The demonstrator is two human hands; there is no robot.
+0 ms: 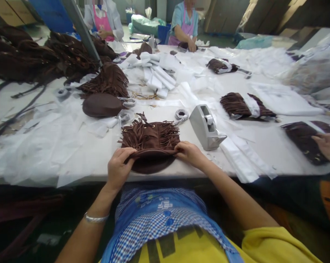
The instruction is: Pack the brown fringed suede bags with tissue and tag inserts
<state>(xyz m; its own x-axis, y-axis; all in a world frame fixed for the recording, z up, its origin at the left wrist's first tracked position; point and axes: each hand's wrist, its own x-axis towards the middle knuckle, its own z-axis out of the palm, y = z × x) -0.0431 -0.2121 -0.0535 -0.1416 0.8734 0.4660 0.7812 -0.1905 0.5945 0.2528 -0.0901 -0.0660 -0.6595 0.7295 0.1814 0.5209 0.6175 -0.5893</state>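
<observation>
A brown fringed bag (150, 137) with small metal eyelets lies folded at the table's front edge, its rounded base turned toward me. My left hand (119, 164) pinches the bag's left corner between thumb and fingers. At the opposite corner, my right hand (191, 153) grips the same edge. Just behind the bag is a roll of clear tape (181, 115). A grey tape dispenser (206, 126) stands to the right, close to my right hand. Beyond my left hand rests a smooth brown oval piece (103, 105), beside more brown fringe (106, 80).
White paper strips (158, 73) pile up mid-table; plastic sheets (39, 146) cover the left. Wrapped fringed bags (247, 106) lie at right, where another person's hand (329, 146) touches one. A metal post (83, 33) rises at left. Two people in pink aprons (103, 23) work opposite.
</observation>
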